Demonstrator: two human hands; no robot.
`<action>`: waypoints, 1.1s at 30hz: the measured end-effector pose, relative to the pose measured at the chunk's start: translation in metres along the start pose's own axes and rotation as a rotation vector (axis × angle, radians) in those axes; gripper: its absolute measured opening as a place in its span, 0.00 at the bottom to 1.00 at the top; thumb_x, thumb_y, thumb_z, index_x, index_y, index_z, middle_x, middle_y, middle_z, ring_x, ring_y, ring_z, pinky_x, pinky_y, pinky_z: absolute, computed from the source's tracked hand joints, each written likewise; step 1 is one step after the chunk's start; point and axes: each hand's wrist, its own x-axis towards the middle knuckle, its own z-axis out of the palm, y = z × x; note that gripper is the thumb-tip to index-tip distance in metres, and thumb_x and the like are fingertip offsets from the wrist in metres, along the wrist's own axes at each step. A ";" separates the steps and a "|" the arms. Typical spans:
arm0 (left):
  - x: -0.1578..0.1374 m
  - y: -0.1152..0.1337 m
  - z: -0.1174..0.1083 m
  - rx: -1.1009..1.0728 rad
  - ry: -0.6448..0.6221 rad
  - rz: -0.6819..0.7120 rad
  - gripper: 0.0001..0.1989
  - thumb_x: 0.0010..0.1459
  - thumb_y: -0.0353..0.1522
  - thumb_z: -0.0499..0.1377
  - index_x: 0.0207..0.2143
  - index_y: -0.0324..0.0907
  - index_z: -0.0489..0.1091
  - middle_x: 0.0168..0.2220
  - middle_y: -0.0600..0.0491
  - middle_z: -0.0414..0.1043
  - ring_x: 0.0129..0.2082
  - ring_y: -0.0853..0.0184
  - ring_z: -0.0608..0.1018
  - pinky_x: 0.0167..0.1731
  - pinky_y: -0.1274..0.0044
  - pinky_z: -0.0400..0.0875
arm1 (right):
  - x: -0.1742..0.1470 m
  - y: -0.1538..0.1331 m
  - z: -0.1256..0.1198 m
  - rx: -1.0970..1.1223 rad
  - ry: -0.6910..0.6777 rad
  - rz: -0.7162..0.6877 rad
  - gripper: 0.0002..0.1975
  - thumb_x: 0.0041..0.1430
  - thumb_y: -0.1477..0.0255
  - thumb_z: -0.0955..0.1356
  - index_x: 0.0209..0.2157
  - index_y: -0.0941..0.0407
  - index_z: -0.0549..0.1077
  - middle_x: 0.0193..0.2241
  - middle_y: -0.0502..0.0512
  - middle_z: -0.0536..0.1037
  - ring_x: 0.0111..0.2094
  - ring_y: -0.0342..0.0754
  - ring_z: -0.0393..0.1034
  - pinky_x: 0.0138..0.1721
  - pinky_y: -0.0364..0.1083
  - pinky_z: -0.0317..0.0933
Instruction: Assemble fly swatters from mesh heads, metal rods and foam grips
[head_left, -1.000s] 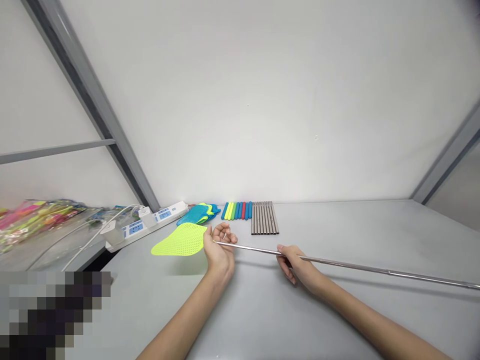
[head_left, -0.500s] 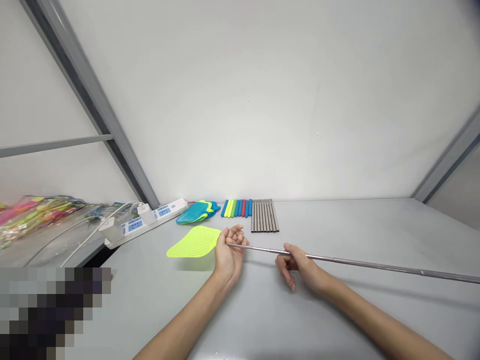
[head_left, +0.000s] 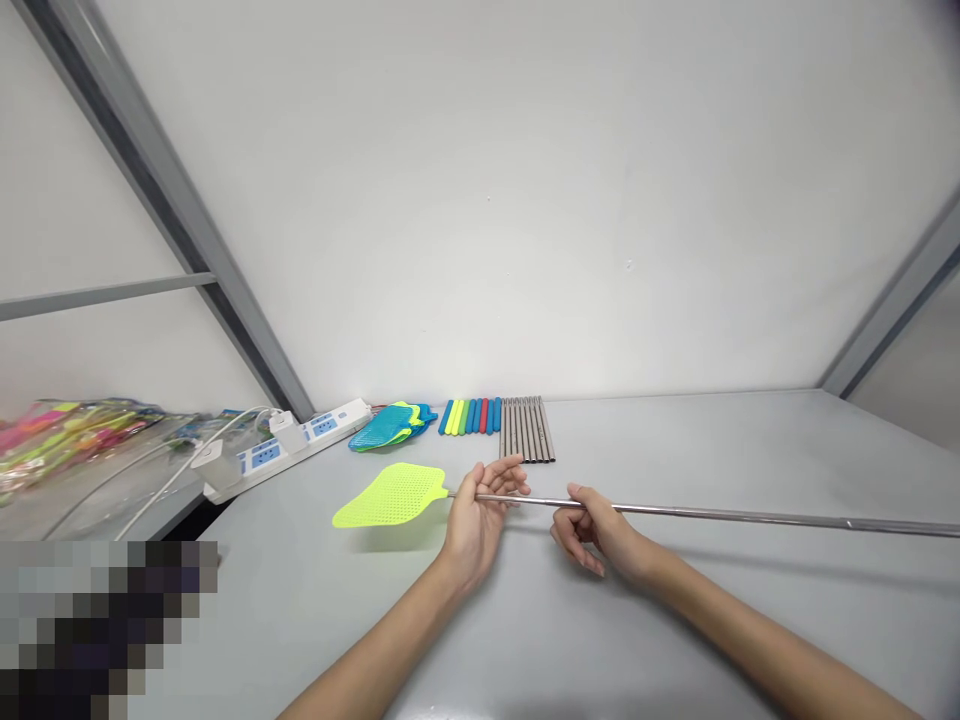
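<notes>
A fly swatter with a yellow-green mesh head and a long extended metal rod is held across me above the table. My left hand has the rod between thumb and palm, close to the swatter's head, its other fingers loosely curled upward. Farther along the rod, my right hand pinches it with thumb and forefinger, the remaining fingers bent underneath. To the right the rod runs out of view, so its far end is hidden.
Behind my hands lie a stack of blue and yellow swatter heads, a row of coloured grips and several metal tubes. A power strip with chargers and cables sits left. Bagged colourful items rest on the adjoining surface.
My left hand has slid rightward along the rod, away from the swatter head, uncovering the head's neck. The right hand has stayed nearly in place, and the rod's right end is slightly higher.
</notes>
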 end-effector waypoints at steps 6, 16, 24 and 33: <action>-0.006 -0.002 0.007 0.059 -0.041 -0.023 0.19 0.55 0.36 0.44 0.38 0.34 0.68 0.35 0.45 0.68 0.35 0.64 0.69 0.42 0.72 0.57 | -0.002 0.002 0.006 -0.027 -0.021 0.015 0.29 0.56 0.60 0.47 0.10 0.58 0.57 0.08 0.48 0.57 0.10 0.37 0.48 0.14 0.40 0.44; -0.023 -0.010 0.024 0.256 -0.168 -0.102 0.22 0.57 0.38 0.40 0.39 0.36 0.68 0.42 0.47 0.68 0.45 0.59 0.65 0.47 0.68 0.53 | 0.001 0.007 0.008 -0.002 -0.116 0.039 0.30 0.55 0.59 0.45 0.11 0.59 0.61 0.09 0.49 0.59 0.11 0.37 0.51 0.17 0.41 0.49; -0.030 -0.019 0.028 0.318 -0.223 -0.108 0.22 0.57 0.38 0.40 0.43 0.38 0.66 0.45 0.47 0.66 0.47 0.60 0.65 0.47 0.69 0.57 | -0.001 0.013 0.015 -0.036 -0.144 0.086 0.31 0.56 0.60 0.44 0.11 0.59 0.60 0.08 0.50 0.59 0.11 0.38 0.51 0.17 0.41 0.49; -0.041 -0.025 0.036 0.496 -0.203 -0.159 0.18 0.56 0.42 0.40 0.45 0.47 0.58 0.42 0.49 0.64 0.18 0.74 0.71 0.17 0.80 0.67 | 0.000 0.018 0.023 -0.094 -0.177 0.115 0.37 0.53 0.56 0.39 0.10 0.60 0.62 0.08 0.53 0.62 0.11 0.39 0.55 0.16 0.41 0.51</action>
